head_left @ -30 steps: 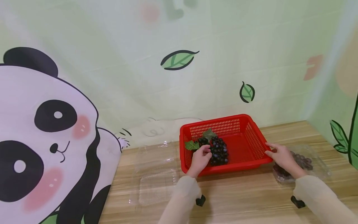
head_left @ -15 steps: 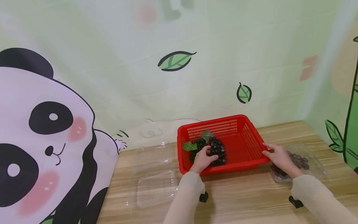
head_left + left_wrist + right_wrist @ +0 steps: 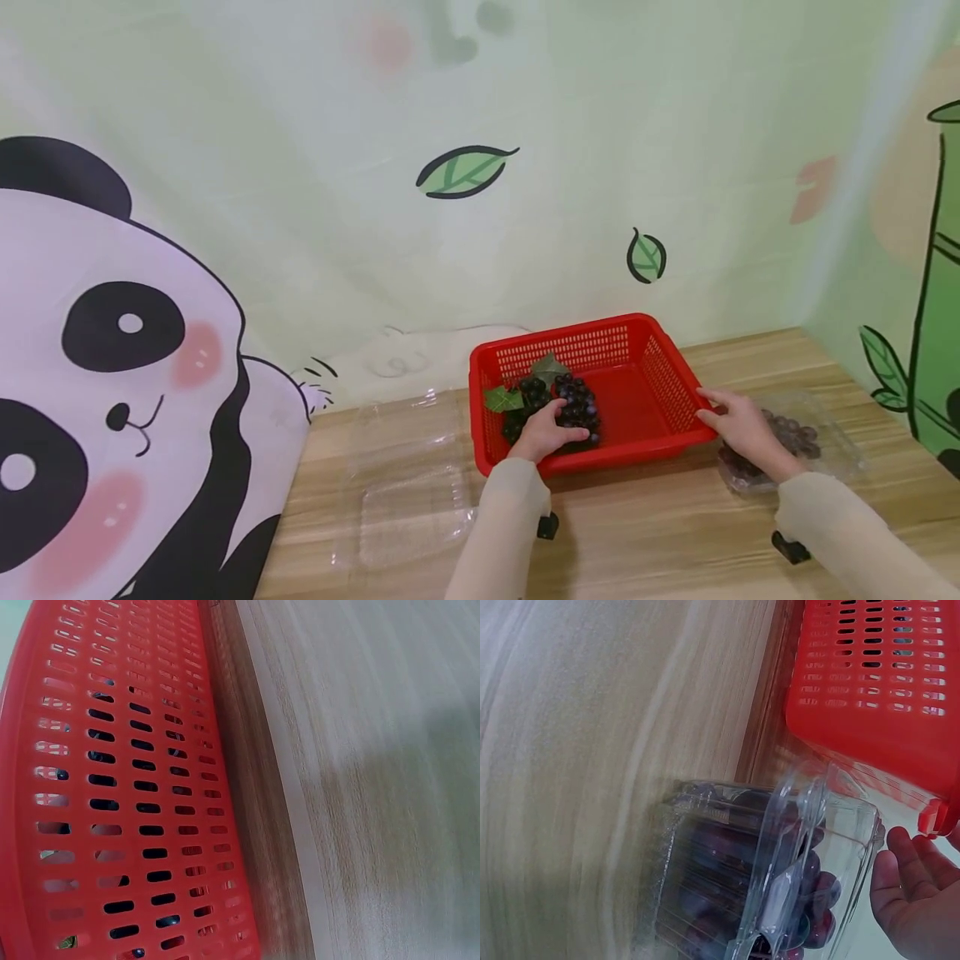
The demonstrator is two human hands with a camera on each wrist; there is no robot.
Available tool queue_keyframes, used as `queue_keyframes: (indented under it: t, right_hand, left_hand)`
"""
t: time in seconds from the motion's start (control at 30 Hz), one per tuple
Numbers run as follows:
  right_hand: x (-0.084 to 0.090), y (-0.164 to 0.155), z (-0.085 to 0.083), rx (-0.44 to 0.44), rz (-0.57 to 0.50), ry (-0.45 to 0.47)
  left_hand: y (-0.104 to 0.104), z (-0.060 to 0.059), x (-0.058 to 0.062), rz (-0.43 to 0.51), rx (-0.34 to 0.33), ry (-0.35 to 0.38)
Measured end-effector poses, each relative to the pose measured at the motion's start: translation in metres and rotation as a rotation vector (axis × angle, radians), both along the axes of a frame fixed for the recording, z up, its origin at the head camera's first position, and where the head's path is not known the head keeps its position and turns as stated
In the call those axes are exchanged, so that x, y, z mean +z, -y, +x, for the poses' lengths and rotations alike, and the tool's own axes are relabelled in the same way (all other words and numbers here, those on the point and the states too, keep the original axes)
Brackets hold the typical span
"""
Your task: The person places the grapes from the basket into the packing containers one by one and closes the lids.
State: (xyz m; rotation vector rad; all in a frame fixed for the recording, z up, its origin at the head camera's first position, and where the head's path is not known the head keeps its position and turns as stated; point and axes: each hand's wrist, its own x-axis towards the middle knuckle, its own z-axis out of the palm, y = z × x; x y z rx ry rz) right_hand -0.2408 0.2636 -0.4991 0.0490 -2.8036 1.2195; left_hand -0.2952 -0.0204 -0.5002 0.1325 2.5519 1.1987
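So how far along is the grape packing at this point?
One clear box right of the red basket already holds grapes. In hand: the left hand grips the dark grape bunch inside the basket, while the right hand rests at the basket's right rim. Left: the open clear box on the table holds nothing, and this bunch has not left the basket.

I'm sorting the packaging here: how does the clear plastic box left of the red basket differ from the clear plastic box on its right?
The clear plastic box on the left lies opened flat with nothing in it; the clear plastic box on the right holds dark grapes under its lid. The right hand is over the right box, touching the red slotted plastic basket; no hand is near the left one. Both are transparent and sit on the wooden table.
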Motion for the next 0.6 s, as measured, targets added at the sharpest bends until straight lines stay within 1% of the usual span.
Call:
queue_keyframes:
  t: [0.1, 0.2, 0.33, 0.47, 0.6]
  right_hand:
    - [0.0, 0.0, 0.001, 0.0, -0.011, 0.006]
    - [0.0, 0.001, 0.002, -0.004, -0.017, 0.011]
    - [0.0, 0.001, 0.003, -0.006, -0.017, 0.005]
    - [0.001, 0.001, 0.003, -0.009, -0.015, -0.01]
    - [0.001, 0.001, 0.003, -0.011, -0.023, -0.019]
  left_hand:
    - [-0.001, -0.001, 0.0, -0.007, -0.011, 0.002]
    - [-0.001, -0.001, -0.001, 0.007, -0.026, 0.019]
    - [0.001, -0.005, -0.005, 0.02, -0.067, 0.047]
    - [0.003, -0.008, -0.008, 0.007, -0.111, 0.043]
    - [0.003, -0.012, -0.012, -0.031, -0.151, 0.052]
